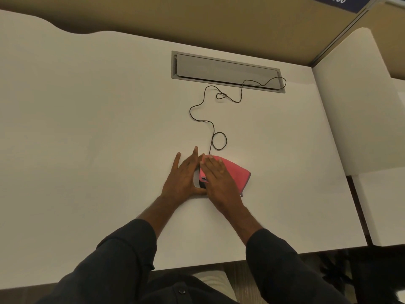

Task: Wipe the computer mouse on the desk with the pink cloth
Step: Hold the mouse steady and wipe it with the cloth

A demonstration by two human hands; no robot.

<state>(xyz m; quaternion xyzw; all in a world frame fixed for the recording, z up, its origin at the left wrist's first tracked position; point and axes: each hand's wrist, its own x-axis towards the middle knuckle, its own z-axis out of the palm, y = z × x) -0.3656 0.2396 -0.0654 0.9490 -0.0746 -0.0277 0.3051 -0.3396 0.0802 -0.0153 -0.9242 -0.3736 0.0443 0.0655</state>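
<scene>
Right hand (pixel 215 174) flat, pressing pink cloth (pixel 234 172) over mouse (pixel 197 179) | left hand (pixel 183 174) open beside mouse

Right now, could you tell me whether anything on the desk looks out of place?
Only the mouse cable: it snakes loosely in loops from the cable tray towards the pink cloth. Nothing looks spilled or damaged.

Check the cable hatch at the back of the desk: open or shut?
Shut. The grey lid of the cable hatch lies flat in its frame; the mouse cable slips in at the right end.
</scene>
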